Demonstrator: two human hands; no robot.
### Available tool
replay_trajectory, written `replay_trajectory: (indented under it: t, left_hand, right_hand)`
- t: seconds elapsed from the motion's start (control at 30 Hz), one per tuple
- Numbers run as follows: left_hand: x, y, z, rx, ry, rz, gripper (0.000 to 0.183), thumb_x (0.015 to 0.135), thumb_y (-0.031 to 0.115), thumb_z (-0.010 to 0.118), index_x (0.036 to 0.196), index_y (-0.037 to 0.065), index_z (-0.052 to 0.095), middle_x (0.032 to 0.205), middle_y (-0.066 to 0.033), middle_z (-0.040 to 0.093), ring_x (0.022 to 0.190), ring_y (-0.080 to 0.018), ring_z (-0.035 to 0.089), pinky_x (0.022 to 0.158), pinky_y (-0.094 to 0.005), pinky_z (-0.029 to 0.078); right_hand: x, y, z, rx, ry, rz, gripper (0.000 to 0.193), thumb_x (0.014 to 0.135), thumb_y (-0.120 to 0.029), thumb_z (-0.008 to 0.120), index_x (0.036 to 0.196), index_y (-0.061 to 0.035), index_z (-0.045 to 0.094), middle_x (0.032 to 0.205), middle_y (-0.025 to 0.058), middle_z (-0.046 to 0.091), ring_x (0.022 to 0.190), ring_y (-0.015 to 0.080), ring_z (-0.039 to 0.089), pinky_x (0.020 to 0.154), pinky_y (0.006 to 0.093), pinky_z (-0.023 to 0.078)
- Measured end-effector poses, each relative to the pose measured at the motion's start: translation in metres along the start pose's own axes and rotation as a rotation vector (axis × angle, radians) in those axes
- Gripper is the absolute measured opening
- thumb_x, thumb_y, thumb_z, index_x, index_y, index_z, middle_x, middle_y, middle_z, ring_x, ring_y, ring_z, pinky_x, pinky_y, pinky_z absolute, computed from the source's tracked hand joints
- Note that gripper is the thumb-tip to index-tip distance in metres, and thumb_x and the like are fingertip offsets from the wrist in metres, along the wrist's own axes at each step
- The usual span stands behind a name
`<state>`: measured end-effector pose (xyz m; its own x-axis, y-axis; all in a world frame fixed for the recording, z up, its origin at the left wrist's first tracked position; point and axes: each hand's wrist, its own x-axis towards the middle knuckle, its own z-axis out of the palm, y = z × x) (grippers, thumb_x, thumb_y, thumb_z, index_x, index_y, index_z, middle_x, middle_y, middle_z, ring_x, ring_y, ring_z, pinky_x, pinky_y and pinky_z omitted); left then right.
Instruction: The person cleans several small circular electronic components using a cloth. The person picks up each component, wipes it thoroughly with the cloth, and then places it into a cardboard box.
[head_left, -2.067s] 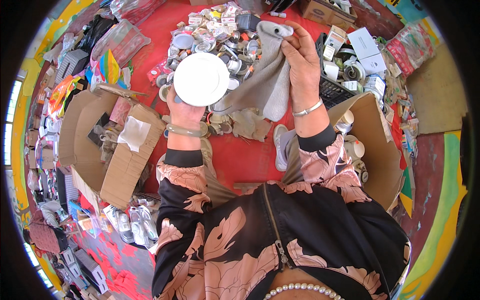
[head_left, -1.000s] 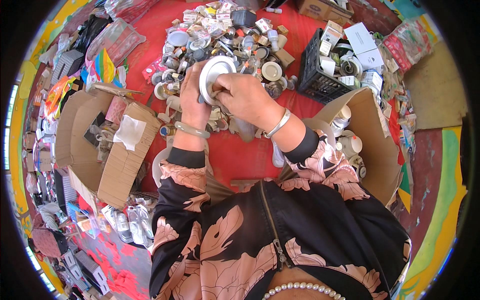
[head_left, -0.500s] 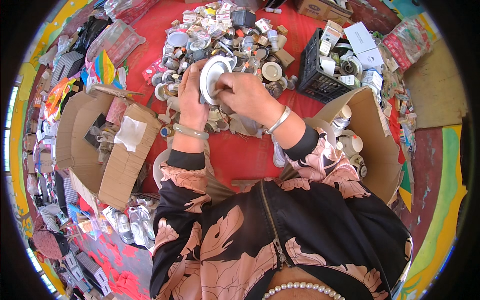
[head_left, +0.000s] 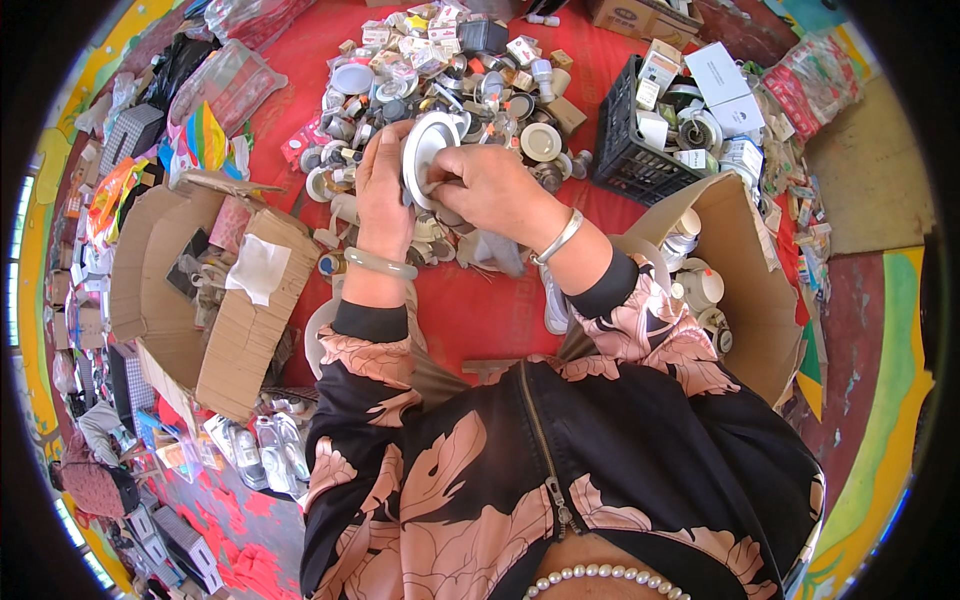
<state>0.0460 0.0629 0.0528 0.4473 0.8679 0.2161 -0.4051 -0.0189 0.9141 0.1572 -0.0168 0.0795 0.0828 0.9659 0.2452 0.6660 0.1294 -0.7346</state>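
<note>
Between my hands is a round white downlight fitting (head_left: 424,160), its rim tilted up and facing right. My left hand (head_left: 382,190) grips it from behind and below, partly hidden by the rim. The fingers of my right hand (head_left: 495,190) are bent in a pinch at the fitting's inner side; what the fingertips press on is hidden. Just beyond, a heap of mixed lamps and small boxes (head_left: 430,75) covers the red cloth. A second round white fitting with a cream centre (head_left: 541,142) lies in that heap, right of my hands.
An open cardboard box (head_left: 165,270) with assorted parts stands at my left. Another cardboard box (head_left: 745,290) at my right holds white lamps. Behind it sits a black plastic crate (head_left: 620,150) full of boxes and fittings. Red cloth (head_left: 470,310) spreads under the heap.
The downlight fitting and both hands stay almost in place, with only a slight shift and turn of the fitting. Nothing has been let go.
</note>
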Motion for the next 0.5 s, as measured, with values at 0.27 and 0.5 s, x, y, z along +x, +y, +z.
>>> replay_trajectory:
  t: [0.27, 0.5]
  left_hand:
    - [-0.002, -0.009, 0.006, 0.033, -0.030, -0.006, 0.034, 0.096, 0.025, 0.038, 0.103, -0.002, 0.056, 0.093, -0.0057, 0.059, 0.083, -0.0094, 0.053, 0.075, -0.0229, 0.044]
    - [0.003, -0.007, -0.008, 0.048, -0.044, -0.074, 0.036, 0.096, 0.025, 0.035, 0.108, -0.002, 0.055, 0.098, -0.0095, 0.060, 0.089, -0.0146, 0.057, 0.078, -0.0266, 0.045]
  right_hand:
    - [0.006, 0.014, 0.008, -0.109, 0.637, -0.181, 0.007, 0.072, -0.005, 0.059, 0.076, -0.0007, 0.056, 0.073, 0.0159, 0.060, 0.068, 0.0342, 0.059, 0.059, 0.0382, 0.048]
    - [0.002, 0.009, 0.002, 0.254, 0.105, 0.025, 0.010, 0.072, -0.008, 0.060, 0.078, 0.0005, 0.061, 0.072, 0.0142, 0.062, 0.066, 0.0236, 0.060, 0.063, 0.0321, 0.048]
